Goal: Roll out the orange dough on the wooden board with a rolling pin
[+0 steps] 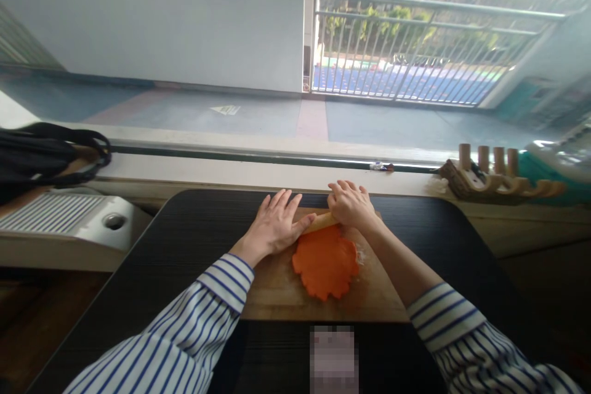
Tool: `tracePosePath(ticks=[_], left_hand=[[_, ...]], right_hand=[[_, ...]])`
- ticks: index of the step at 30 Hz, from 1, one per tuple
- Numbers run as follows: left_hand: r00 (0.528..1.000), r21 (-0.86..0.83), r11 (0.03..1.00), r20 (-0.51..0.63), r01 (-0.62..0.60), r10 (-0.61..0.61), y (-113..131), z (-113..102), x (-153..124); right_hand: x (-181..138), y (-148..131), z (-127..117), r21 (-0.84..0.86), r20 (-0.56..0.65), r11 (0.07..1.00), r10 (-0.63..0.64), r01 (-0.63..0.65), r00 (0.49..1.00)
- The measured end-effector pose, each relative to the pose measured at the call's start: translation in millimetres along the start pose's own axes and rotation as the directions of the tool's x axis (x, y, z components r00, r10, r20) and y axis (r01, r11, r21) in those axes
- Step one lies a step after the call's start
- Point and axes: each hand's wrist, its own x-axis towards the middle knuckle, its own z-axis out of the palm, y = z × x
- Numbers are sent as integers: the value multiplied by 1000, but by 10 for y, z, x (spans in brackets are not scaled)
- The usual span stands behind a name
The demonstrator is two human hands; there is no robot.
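Note:
A flat sheet of orange dough (325, 266) with a ragged edge lies on a wooden board (272, 295). Across its far edge runs a pale wooden rolling pin (320, 222), slightly tilted, its ends hidden by the hands. My left hand (277, 221) rests at the pin's left end, fingers stretched out and apart, thumb along the wood. Curled over the right end is my right hand (351, 203), closed around the pin. White powder (361, 255) dusts the board just right of the dough.
The board lies on a black table (194, 258). A pixelated pinkish patch (333, 357) covers something at the near edge. Beyond stand a window sill (231, 169), a wooden pegged rack (494, 175) at right, a black bag (41, 154) and a white vented unit (99, 221) at left.

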Motion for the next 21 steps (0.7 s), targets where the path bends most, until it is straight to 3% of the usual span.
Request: tracePosePath(ticks=[7, 13, 21], left_hand=[[999, 6, 999, 7, 34, -34, 0, -22, 13], [997, 40, 997, -25, -72, 73, 172, 10, -277], [967, 75, 973, -118, -218, 226, 308, 108, -640]], right_hand=[[18, -42, -55, 23, 30, 999, 36, -36, 999], [-432, 6, 12, -23, -163, 999, -34, 31, 986], [-922, 95, 112, -26, -244, 995, -97, 93, 965]])
